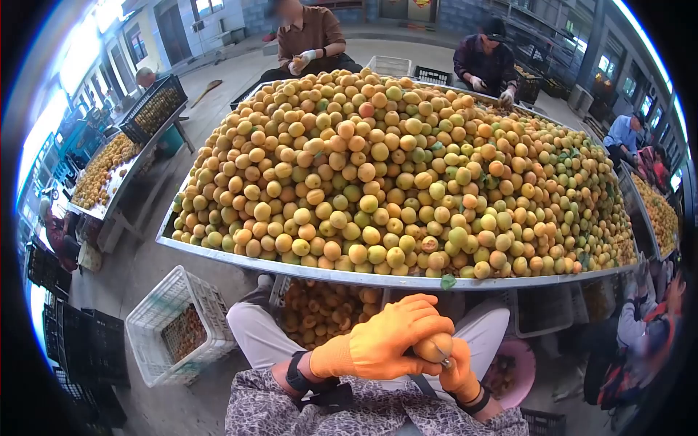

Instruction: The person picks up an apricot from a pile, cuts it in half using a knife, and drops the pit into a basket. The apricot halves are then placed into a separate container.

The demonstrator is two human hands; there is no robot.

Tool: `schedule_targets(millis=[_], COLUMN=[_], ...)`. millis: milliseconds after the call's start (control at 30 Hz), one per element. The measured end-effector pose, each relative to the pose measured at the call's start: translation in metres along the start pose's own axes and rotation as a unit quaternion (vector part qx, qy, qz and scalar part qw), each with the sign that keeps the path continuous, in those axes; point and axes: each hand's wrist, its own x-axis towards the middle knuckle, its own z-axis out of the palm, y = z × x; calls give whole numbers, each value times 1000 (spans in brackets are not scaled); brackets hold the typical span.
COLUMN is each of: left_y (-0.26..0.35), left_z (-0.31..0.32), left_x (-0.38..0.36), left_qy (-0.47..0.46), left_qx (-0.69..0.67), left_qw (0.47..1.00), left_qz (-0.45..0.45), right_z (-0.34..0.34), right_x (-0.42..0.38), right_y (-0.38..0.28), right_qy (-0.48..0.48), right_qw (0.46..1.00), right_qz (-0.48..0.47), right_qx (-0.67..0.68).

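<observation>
- The left hand [392,338], in a bright orange knitted glove, has its fingers clamped on a round, orange-yellow fruit [432,346].
- The right hand [459,376], gloved alike, has its fingers curled closed on a small grey metallic piece [445,362] — mostly hidden — right at the fruit.
- That fruit is above the person's lap, just outside the near edge of the metal-rimmed surface [349,277].
- A broad heap of round yellow, orange and greenish fruits [378,182] covers the surface.
- Under the near edge lie orange-brown fruit pieces [320,309]; a white slatted plastic crate [147,349] stands to the left, a pink round basin [528,370] to the right.
- Across the heap — two people with pale gloves.
</observation>
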Motion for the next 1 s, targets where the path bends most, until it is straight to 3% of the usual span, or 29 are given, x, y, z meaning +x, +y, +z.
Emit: schedule_targets(millis=[100,133,167,233,300,333,367,400,433,467,567,600,633,700,767,867,967,1000], left_y=[0,-2,-3,9,3,-2,-4,0,5,10,3,-1,1,3,8,0,12,10], left_z=[-3,8,24,35,35,29,21,8,-4,-13,-12,-10,3,25,26,9,-10,-13], left_x=[2,0,-4,-8,-9,-9,-10,-8,-6,-2,2,5,-1,-7,-9,-12,-6,-6], left_qy=[7,20,32,58,105,96,100,73,42,35,0,5,42,80,100,80,60,59], left_qx=[-84,-282,-468,-614,-514,-416,-416,-253,-83,5,26,-133,-356,-571,-580,-244,22,22], left_qw=[996,957,877,772,841,899,899,962,995,998,999,991,931,809,795,966,998,998], left_qz=[-17,-61,-104,-156,-135,-98,-97,-73,-48,-47,-37,-14,-66,-110,-151,-38,-23,-24], right_z=[-5,-3,2,15,3,-5,-10,-13,-13,-13,-11,-3,2,0,4,-2,-14,-18], right_x=[-5,2,7,9,11,5,4,4,3,3,3,3,0,1,13,5,-2,-4], right_y=[7,3,-3,-11,-6,-1,0,-2,-3,-4,-5,-2,2,4,-4,-14,-9,-6], right_qy=[-35,-13,8,100,42,-14,-17,-39,-59,-58,-71,-28,16,2,56,19,-41,-55], right_qw=[998,1000,999,994,998,1000,1000,999,997,997,994,999,999,999,994,1000,997,994], right_qz=[43,-4,-50,-2,-43,-8,-9,17,43,42,87,32,-22,-30,-96,-12,68,95], right_qx=[16,3,-10,54,6,13,13,9,5,7,4,15,27,14,-17,5,-1,-13])
